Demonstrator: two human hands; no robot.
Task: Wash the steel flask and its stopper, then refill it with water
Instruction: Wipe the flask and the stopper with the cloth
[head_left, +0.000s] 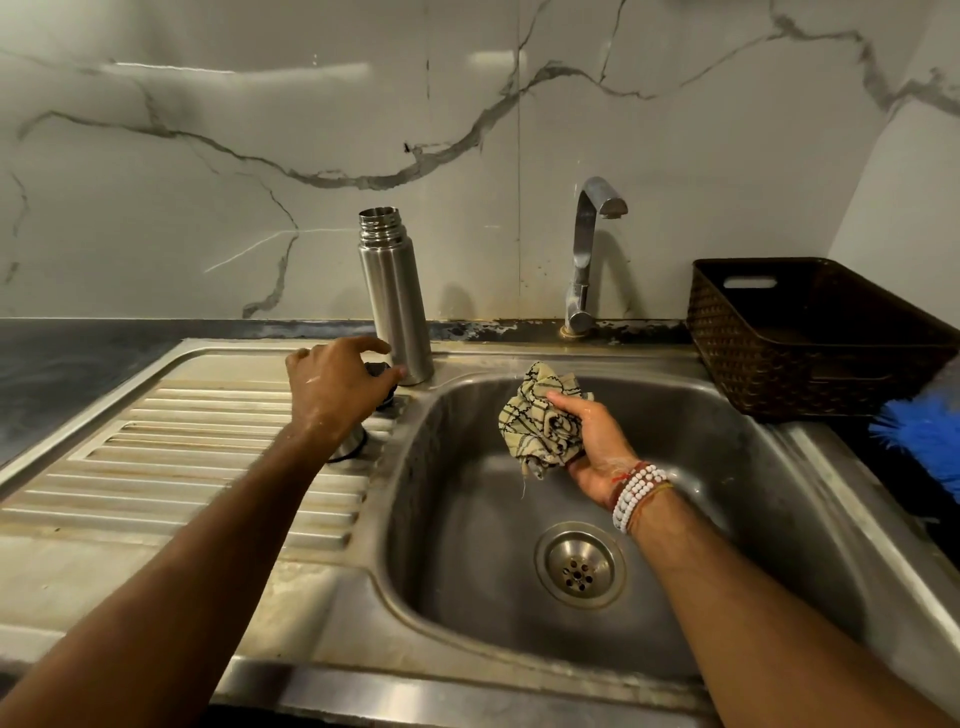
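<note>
- Steel flask (396, 306) stands upright, mouth up, at the sink's (208, 415) back drainboard corner, by a marble wall (467, 104)
- Left hand (332, 389) curls over the dark stopper (378, 370) beside it; grip unclear
- Right hand (587, 447) clutches a cloth (535, 421) above the sink

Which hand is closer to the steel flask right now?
Left. The left hand is right beside the flask; the right hand holds a cloth over the sink, farther off.

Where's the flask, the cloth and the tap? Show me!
flask (397, 306): head view, on the middle of its steel body.
cloth (530, 421): head view, on the checked folds beside the fingers.
tap (583, 249): head view, on its upright neck.
</note>
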